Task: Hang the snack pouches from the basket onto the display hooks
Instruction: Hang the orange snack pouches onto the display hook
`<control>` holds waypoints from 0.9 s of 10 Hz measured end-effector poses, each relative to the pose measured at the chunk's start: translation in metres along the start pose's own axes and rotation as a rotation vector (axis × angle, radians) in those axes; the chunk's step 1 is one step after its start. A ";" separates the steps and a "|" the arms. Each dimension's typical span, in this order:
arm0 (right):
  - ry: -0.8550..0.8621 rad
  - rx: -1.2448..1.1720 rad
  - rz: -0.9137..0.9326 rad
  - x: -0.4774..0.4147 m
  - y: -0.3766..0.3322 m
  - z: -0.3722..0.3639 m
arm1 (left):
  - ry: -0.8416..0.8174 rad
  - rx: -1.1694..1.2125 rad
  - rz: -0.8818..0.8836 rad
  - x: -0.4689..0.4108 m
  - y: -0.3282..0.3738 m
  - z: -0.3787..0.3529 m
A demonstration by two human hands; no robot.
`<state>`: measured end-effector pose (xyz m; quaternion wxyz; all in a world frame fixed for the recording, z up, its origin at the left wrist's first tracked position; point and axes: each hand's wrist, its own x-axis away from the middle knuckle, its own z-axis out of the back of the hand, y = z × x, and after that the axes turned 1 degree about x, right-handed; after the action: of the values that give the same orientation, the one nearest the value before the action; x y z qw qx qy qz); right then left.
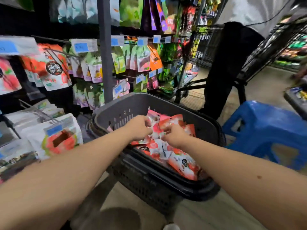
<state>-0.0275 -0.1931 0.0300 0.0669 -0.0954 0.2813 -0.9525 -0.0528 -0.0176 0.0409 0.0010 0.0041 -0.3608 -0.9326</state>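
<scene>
A dark grey plastic basket (121,112) stands on the floor before me, holding several red-and-white snack pouches (184,163). Both my arms reach into it. My left hand (140,127) has its fingers curled on a pouch (156,131) at the top of the pile. My right hand (174,135) pinches the same heap from the right side. On the left, matching red pouches (54,70) hang from display hooks (56,53) under blue price tags.
A grey upright post (105,52) splits the rack of hanging bags. White bags (54,135) hang low at left. A blue plastic stool (269,130) stands right of the basket. A person in dark trousers (227,67) stands behind, beside a wire cart (269,52).
</scene>
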 end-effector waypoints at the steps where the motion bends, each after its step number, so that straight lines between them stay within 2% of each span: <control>1: -0.049 0.133 -0.189 -0.001 0.029 0.003 | -0.177 -0.039 0.016 -0.014 0.013 -0.030; 2: -0.127 0.140 -0.344 -0.010 0.055 -0.008 | -0.388 -0.095 0.053 -0.027 0.025 -0.061; 3: -0.142 0.117 -0.428 -0.023 0.079 -0.019 | -0.532 -0.189 0.072 -0.041 0.029 -0.088; 5: -0.448 0.334 -0.391 -0.018 0.072 -0.015 | -0.727 -0.147 0.184 -0.057 0.018 -0.118; 6: -0.506 0.424 -0.358 -0.015 0.066 -0.008 | -0.708 -0.142 0.196 -0.058 0.018 -0.119; 7: -0.457 0.284 -0.374 -0.012 0.071 -0.009 | -0.643 -0.121 0.230 -0.056 0.017 -0.116; 8: -0.386 0.051 -0.490 -0.015 0.081 -0.019 | -0.538 -0.241 0.178 -0.059 0.011 -0.111; 9: -0.268 0.072 -0.439 -0.021 0.084 -0.020 | -0.458 -0.342 0.094 -0.063 0.010 -0.099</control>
<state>-0.0058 -0.2484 -0.0357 -0.1015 -0.2772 0.2082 -0.9325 0.0110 -0.0913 -0.0248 -0.0367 -0.2236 -0.1887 -0.9555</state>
